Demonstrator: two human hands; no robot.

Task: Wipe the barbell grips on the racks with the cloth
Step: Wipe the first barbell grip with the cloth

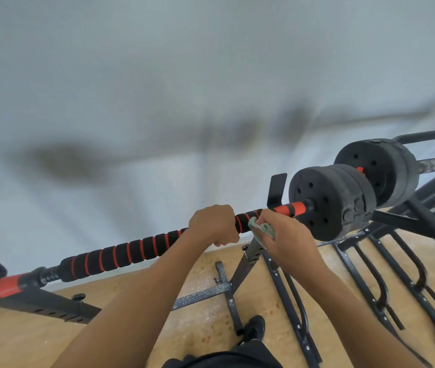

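The bar [142, 248] lies across its rack, long axis running from lower left up to upper right in the head view. Black foam [110, 257] with orange rings covers most of its length. At the right, the foam gives way to an orange end [290, 209] that rests in a black hook [277, 191], with black plates [330, 203] just beyond.

The left grip [213, 225] is closed over the top of the foam, fingers wrapped round the bar, apparently steadying it. The right grip [288, 240] sits just to its right, closed on a bunched grey-green cloth [262, 228] and pressing it against the last stretch of foam beside the orange end. The two grips lie near each other, with one short band of foam showing between them.

The cloth is therefore at the far right of the foam, and nearly all the foam lies to its left, past the left grip. A wipe along the axis in that direction would meet the left grip at once, so that grip probably has to slide or lift away first. To the right only the orange end is open, and the right grip is the nearer one.

A second bar [381, 166] with its own plates rests behind, further right, with neither grip on it.
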